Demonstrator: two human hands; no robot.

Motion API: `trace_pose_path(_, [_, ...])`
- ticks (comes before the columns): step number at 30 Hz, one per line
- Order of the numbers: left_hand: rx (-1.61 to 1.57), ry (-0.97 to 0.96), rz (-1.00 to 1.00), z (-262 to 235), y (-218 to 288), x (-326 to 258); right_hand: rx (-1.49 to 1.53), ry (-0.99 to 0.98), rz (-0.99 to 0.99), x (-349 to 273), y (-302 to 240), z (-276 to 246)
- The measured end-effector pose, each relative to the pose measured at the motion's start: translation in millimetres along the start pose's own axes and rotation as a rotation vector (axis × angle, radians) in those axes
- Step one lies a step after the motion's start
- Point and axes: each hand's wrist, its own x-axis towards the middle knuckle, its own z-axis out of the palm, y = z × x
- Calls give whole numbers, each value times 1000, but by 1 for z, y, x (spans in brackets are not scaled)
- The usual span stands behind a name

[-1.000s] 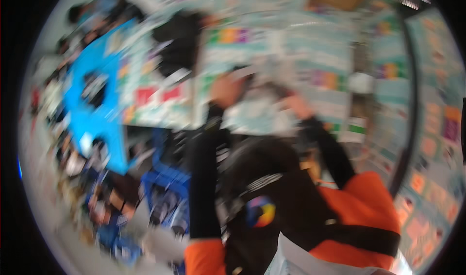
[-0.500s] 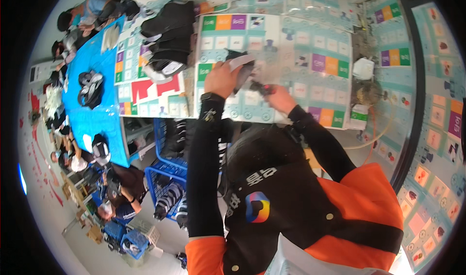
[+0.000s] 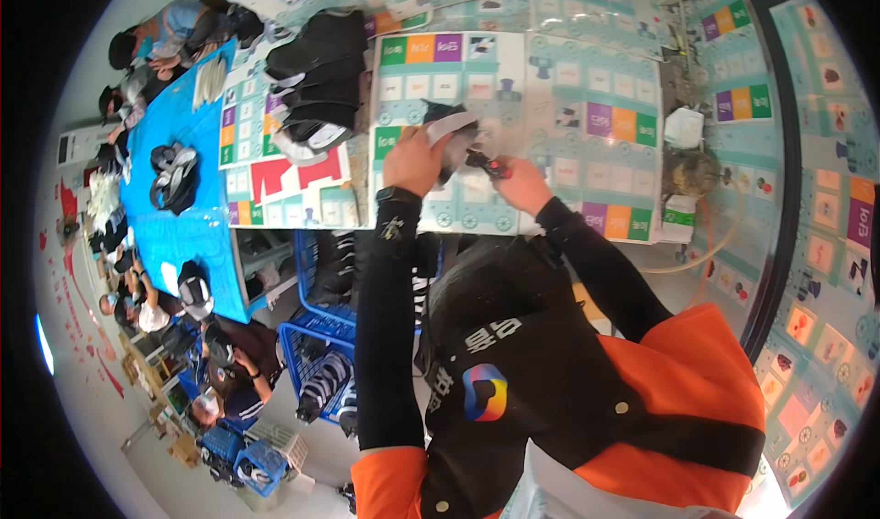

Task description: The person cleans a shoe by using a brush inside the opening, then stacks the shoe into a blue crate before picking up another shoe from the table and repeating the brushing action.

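At the worktable [image 3: 403, 209], my left hand [image 3: 412, 163] is closed on a dark cap-like piece [image 3: 444, 114] with a pale band across it. The piece is tilted, and my fingers hide part of it. Opposite, my right hand [image 3: 524, 187] grips a small black-and-red hand tool [image 3: 484, 162]. Its front end points at the piece and is very near it; contact cannot be made out. A whitish haze blurs the piece's lower side.
Stacked black caps [image 3: 316, 70] lie left of my hands. Beyond is a blue-covered table [image 3: 147, 157] bearing another cap [image 3: 172, 178], with several people along its far side. Blue crates [image 3: 301, 267] stand below. A pale hose [image 3: 724, 248] curves down at the right.
My right hand and the tool have shifted slightly left, nearer the dark piece. The piece has turned a little in my left hand. At lower left, a seated person's arms have moved.
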Motion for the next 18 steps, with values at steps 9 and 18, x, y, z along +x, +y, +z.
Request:
trace_pose_path(9, [-60, 39, -3, -5, 5, -7, 5, -7, -21, 2, -4, -3])
trace_pose_path(18, [-78, 28, -14, 1, 0, -7, -49, -199, -2, -10, 1, -4])
